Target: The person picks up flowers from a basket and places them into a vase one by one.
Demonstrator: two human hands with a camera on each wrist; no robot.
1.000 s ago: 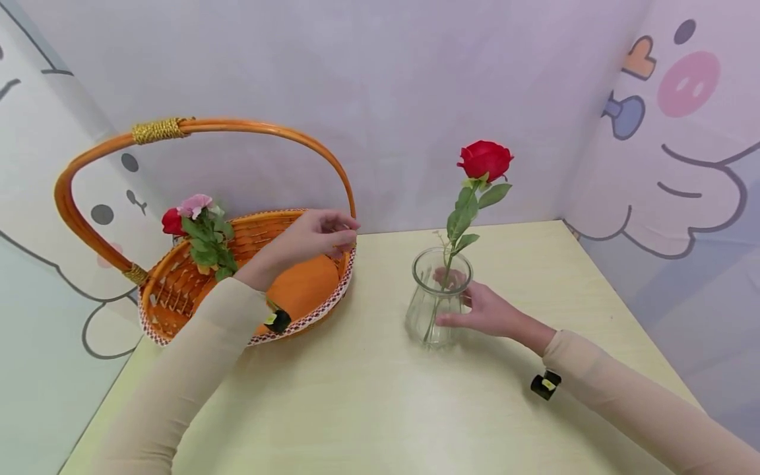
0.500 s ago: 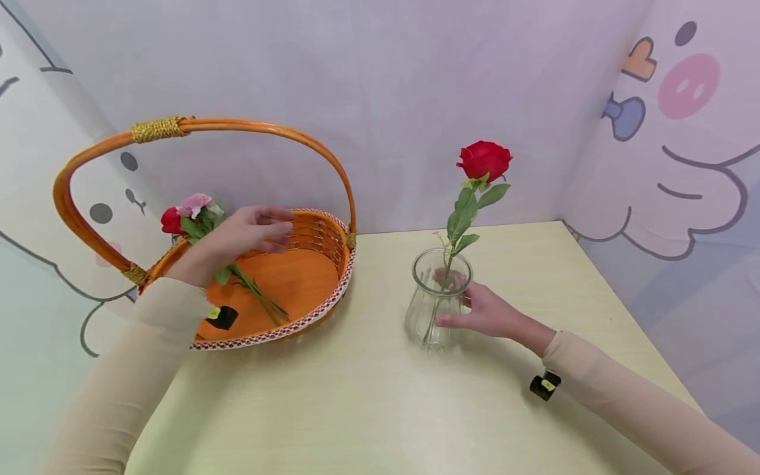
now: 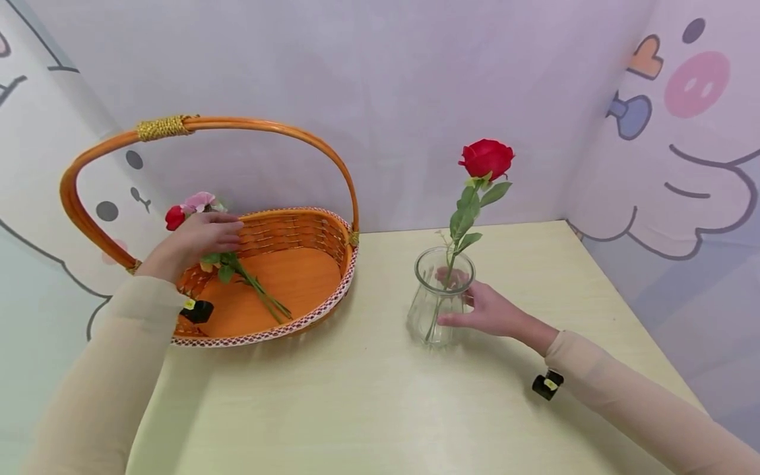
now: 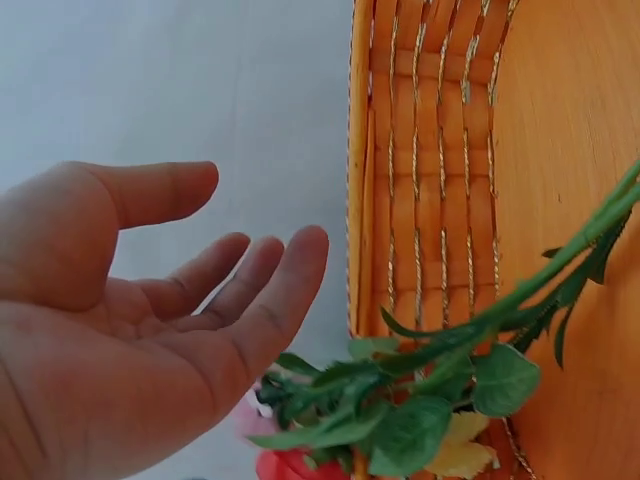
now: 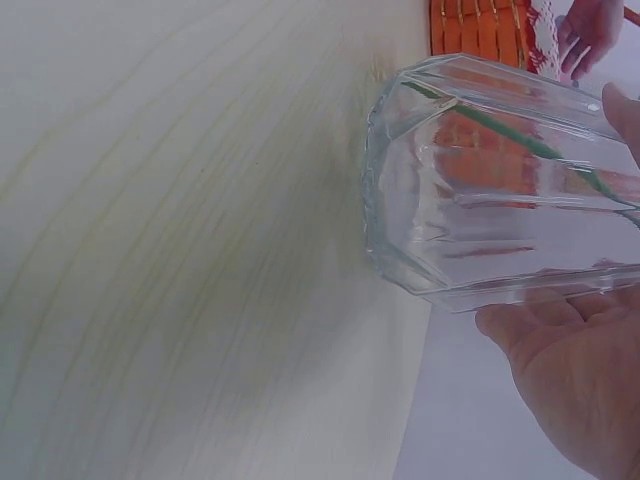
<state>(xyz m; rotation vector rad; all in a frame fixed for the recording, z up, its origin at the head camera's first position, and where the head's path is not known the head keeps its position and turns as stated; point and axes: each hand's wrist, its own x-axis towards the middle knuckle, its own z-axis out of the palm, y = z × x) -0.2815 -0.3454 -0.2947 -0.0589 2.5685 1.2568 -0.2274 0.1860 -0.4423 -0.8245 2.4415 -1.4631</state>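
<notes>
My left hand hovers over the left side of an orange wicker basket, fingers loosely extended and holding nothing. Below and beside it lie artificial flowers, a pink bloom and a red bloom, their green stems slanting across the basket floor. In the left wrist view, the leaves show right by my fingertips, with thumb and fingers apart. My right hand grips a clear glass vase round its side. One long-stemmed red rose stands tilted in the vase.
The basket's tall arched handle rises over it, wrapped in gold cord. Basket and vase stand on a pale wooden table. A pale cloth wall closes off the back, with cartoon-printed panels at the sides.
My left hand has moved left from the basket's right side to the flowers, uncovering their stems and the basket floor. The right hand stays on the vase.
</notes>
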